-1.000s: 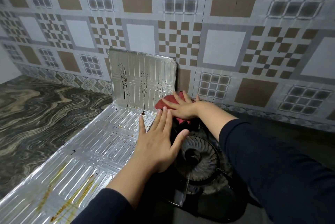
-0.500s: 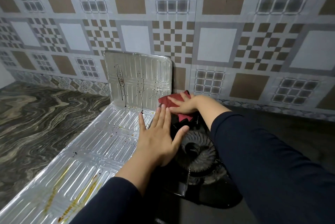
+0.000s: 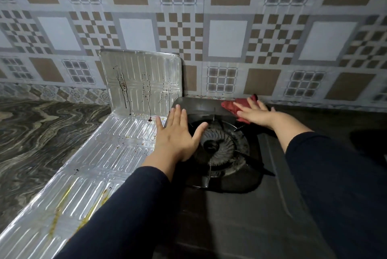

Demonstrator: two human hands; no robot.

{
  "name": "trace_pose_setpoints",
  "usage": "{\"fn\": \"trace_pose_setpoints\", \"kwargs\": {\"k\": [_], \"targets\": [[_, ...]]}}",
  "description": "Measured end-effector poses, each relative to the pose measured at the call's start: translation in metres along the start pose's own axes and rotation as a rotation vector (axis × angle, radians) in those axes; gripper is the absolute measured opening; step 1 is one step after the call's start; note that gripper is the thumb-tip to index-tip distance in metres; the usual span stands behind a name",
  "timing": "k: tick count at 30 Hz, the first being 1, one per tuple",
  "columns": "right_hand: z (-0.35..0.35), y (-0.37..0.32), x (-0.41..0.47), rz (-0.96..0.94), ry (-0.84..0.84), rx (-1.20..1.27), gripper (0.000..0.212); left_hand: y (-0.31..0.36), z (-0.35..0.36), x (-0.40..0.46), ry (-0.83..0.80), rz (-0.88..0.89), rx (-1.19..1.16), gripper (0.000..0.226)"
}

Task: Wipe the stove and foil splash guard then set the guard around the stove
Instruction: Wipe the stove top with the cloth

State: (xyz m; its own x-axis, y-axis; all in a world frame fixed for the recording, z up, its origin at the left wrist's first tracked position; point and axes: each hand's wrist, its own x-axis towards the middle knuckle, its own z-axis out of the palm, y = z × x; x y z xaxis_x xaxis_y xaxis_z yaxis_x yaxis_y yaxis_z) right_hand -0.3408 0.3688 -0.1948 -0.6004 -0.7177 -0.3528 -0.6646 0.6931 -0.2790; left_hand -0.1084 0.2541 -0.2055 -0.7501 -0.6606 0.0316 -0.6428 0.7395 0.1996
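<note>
Head view showed me my right hand (image 3: 256,112) flat, fingers straight, pressing 1 red cloth (image 3: 232,107) onto the back right corner of the stove (image 3: 201,105); earlier it sat at the back left. My left hand (image 3: 178,135) lay open, palm down, across the stove's left edge beside 1 foil splash guard (image 3: 117,149), folded against the wall.

R hand (image 3: 256,113) pressed flat on red cloth (image 3: 231,107) at stove (image 3: 209,105) back edge; L hand (image 3: 177,136) flat on stove's left side, beside stained foil guard (image 3: 117,149).
</note>
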Motion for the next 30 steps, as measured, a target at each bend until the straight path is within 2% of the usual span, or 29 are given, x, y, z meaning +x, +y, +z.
{"fn": "trace_pose_setpoints", "kwargs": {"k": [3, 11, 13, 16, 22, 30], "targets": [[0.005, 0.015, -0.024, 0.04, 0.048, 0.073, 0.043, -0.001, 0.0, 0.0, -0.004, 0.002, -0.008, 0.089], [0.04, 0.031, -0.102, 0.204, 0.154, 0.019, 0.048, 0.006, -0.008, -0.008, 0.006, 0.003, 0.076, 0.095], [0.053, 0.028, -0.121, 0.225, 0.184, 0.012, 0.049, 0.023, -0.014, -0.01, 0.02, 0.068, 0.066, 0.086], [0.071, 0.023, -0.152, 0.24, 0.227, 0.006, 0.051, 0.068, -0.02, -0.026, 0.029, 0.281, 0.006, 0.074], [0.107, 0.036, -0.231, 0.165, 0.345, -0.039, 0.05, 0.14, 0.006, -0.1, -0.057, 0.61, -0.036, 0.067], [0.111, 0.107, -0.292, 0.306, 0.389, 0.032, 0.047, 0.188, 0.033, -0.144, -0.267, 0.615, 0.082, 0.075]]}}
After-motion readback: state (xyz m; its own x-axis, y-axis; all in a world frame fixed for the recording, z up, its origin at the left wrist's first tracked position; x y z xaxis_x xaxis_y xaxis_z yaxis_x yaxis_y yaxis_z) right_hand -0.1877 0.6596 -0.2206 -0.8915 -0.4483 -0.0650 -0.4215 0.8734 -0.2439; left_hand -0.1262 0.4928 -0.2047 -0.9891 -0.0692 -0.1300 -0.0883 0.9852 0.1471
